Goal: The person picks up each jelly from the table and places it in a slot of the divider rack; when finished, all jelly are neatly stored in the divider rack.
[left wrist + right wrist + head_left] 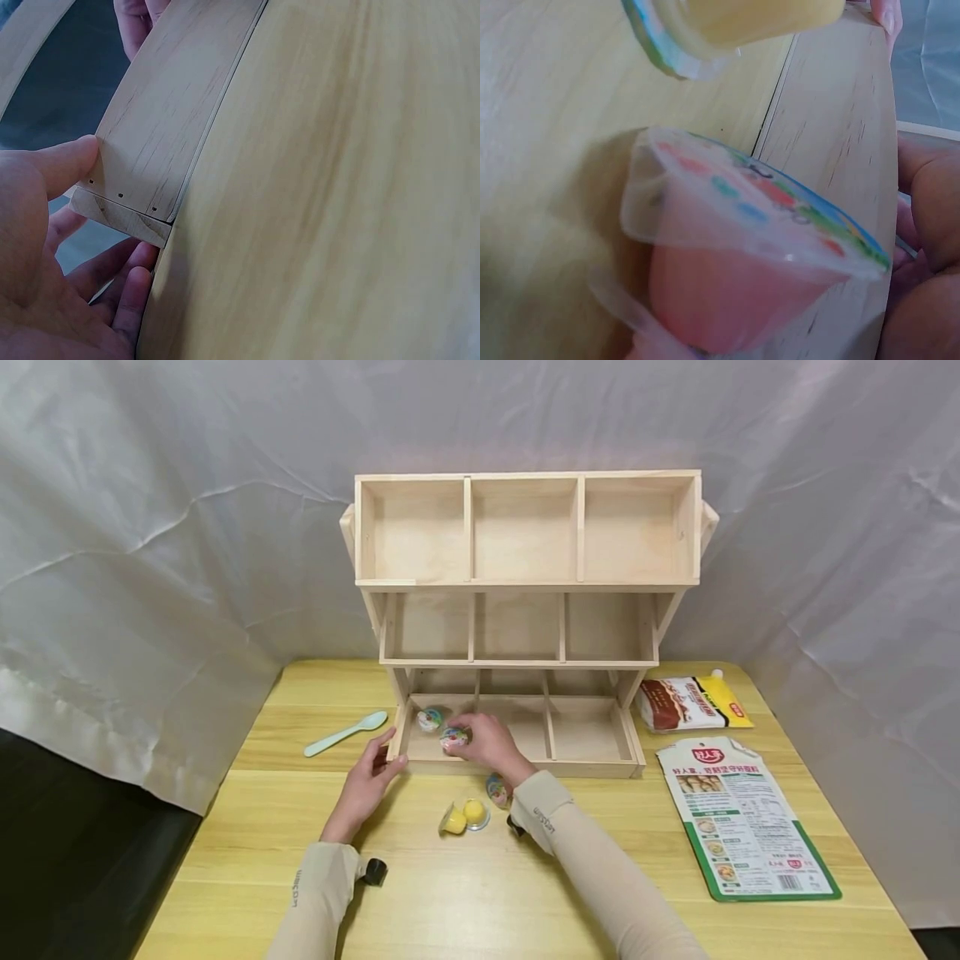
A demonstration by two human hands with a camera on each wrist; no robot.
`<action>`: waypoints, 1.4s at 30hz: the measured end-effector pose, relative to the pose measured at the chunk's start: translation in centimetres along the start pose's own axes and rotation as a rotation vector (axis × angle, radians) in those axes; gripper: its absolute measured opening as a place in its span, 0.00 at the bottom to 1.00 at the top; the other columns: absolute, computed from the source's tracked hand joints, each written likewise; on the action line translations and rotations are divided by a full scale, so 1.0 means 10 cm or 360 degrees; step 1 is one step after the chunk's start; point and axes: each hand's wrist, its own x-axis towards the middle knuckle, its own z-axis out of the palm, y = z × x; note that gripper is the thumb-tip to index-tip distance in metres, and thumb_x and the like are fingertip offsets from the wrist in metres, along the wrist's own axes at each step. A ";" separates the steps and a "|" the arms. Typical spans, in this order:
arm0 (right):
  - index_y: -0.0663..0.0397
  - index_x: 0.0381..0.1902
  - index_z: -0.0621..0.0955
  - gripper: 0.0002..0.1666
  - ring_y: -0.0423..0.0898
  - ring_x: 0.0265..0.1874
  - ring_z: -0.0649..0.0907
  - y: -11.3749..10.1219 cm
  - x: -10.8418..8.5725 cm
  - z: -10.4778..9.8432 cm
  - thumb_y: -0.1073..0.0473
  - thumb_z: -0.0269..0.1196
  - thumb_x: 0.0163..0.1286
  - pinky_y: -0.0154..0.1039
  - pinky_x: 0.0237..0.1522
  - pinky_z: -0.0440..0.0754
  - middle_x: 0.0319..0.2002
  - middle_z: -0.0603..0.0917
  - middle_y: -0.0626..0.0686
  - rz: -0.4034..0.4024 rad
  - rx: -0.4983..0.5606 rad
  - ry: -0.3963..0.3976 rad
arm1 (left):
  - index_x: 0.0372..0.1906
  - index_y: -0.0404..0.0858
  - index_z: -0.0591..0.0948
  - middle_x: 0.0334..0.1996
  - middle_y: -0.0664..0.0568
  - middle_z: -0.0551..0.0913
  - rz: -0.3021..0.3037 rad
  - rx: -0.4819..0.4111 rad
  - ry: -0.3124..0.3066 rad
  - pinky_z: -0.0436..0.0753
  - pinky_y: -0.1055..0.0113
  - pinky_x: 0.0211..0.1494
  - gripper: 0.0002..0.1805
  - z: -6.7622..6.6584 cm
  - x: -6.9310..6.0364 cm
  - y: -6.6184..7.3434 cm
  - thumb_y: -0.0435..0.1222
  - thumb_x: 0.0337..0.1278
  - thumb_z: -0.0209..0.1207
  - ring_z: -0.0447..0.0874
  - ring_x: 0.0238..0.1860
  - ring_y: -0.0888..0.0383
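In the head view my right hand (pixel 489 745) holds a jelly cup (pixel 453 739) with a printed lid, low in the bottom-left compartment of the wooden rack (pixel 525 768). Another jelly cup (pixel 430 720) lies just left of it there. My left hand (pixel 365 789) grips the rack's front left corner; the left wrist view shows its thumb (pixel 71 161) against the front board (pixel 161 112) and its fingers round the side. By my right wrist, a pink jelly cup (pixel 720 277) sits on the table. Two yellow jelly cups (pixel 453 820) lie closer to me.
A pale green spoon (pixel 347 733) lies left of the rack. To the right are a red-and-yellow spouted pouch (pixel 693 702) and a flat white-and-green packet (pixel 750 818). The rack's upper tiers (pixel 525 583) rise behind my hands, before a grey curtain (pixel 187 527).
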 end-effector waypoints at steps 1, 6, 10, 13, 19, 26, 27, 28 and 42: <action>0.54 0.59 0.85 0.29 0.53 0.52 0.86 0.00 0.00 0.00 0.55 0.78 0.60 0.50 0.57 0.82 0.54 0.89 0.53 0.0003 -0.0002 0.0004 | 0.80 0.56 0.62 0.68 0.36 0.75 0.0000 0.0001 0.0000 0.75 0.44 0.71 0.37 0.00 0.00 0.01 0.54 0.72 0.60 0.78 0.65 0.41; 0.52 0.59 0.86 0.30 0.54 0.53 0.85 0.00 0.02 0.00 0.55 0.79 0.59 0.52 0.59 0.81 0.54 0.89 0.54 0.0034 -0.0020 0.0010 | 0.82 0.54 0.60 0.69 0.35 0.74 -0.0004 0.0008 -0.0008 0.75 0.43 0.71 0.38 0.00 -0.01 0.01 0.53 0.73 0.59 0.78 0.66 0.40; 0.51 0.61 0.85 0.31 0.55 0.55 0.85 0.00 0.03 0.01 0.54 0.79 0.59 0.53 0.60 0.81 0.57 0.87 0.54 0.0060 -0.0024 -0.0017 | 0.82 0.54 0.60 0.69 0.35 0.74 -0.0005 0.0012 -0.0010 0.75 0.43 0.71 0.38 0.00 -0.02 0.01 0.53 0.73 0.59 0.78 0.66 0.40; 0.50 0.62 0.84 0.32 0.55 0.57 0.84 0.01 0.03 0.01 0.54 0.79 0.59 0.53 0.62 0.80 0.60 0.86 0.54 0.0059 -0.0026 -0.0028 | 0.81 0.56 0.62 0.68 0.36 0.75 0.0001 0.0005 0.0001 0.75 0.43 0.70 0.37 0.00 -0.01 0.01 0.54 0.72 0.60 0.79 0.65 0.41; 0.50 0.62 0.84 0.33 0.56 0.60 0.82 0.00 0.01 -0.02 0.54 0.79 0.59 0.55 0.66 0.77 0.61 0.85 0.54 0.0051 0.0006 -0.0030 | 0.81 0.56 0.62 0.67 0.36 0.76 0.0012 0.0020 0.0004 0.76 0.44 0.70 0.37 0.00 0.00 -0.01 0.55 0.73 0.59 0.79 0.65 0.42; 0.52 0.62 0.84 0.33 0.57 0.61 0.81 0.01 -0.07 -0.10 0.54 0.79 0.59 0.57 0.66 0.77 0.61 0.85 0.55 -0.0045 0.0030 0.0029 | 0.81 0.57 0.62 0.67 0.37 0.76 0.0009 0.0011 0.0003 0.75 0.44 0.70 0.37 0.00 0.01 -0.02 0.55 0.72 0.60 0.79 0.65 0.41; 0.53 0.61 0.84 0.32 0.57 0.59 0.81 0.01 -0.08 -0.11 0.54 0.79 0.59 0.57 0.63 0.78 0.60 0.85 0.56 -0.0069 0.0036 0.0042 | 0.81 0.57 0.62 0.67 0.37 0.76 0.0005 0.0009 0.0001 0.75 0.44 0.70 0.37 0.00 0.01 -0.02 0.55 0.72 0.60 0.79 0.65 0.41; 0.53 0.61 0.84 0.32 0.56 0.56 0.82 0.01 -0.10 -0.13 0.55 0.79 0.60 0.56 0.60 0.80 0.59 0.85 0.56 -0.0088 0.0039 0.0051 | 0.81 0.57 0.62 0.67 0.37 0.76 0.0004 0.0007 0.0001 0.75 0.44 0.70 0.37 -0.01 0.00 -0.02 0.54 0.72 0.60 0.79 0.64 0.42; 0.51 0.61 0.85 0.26 0.42 0.37 0.84 0.02 -0.56 -0.34 0.60 0.75 0.65 0.46 0.47 0.85 0.65 0.81 0.58 -0.0099 0.0048 0.0102 | 0.82 0.47 0.60 0.67 0.32 0.74 -0.0034 0.0018 -0.0025 0.74 0.42 0.71 0.35 -0.02 -0.12 0.26 0.43 0.77 0.58 0.77 0.66 0.37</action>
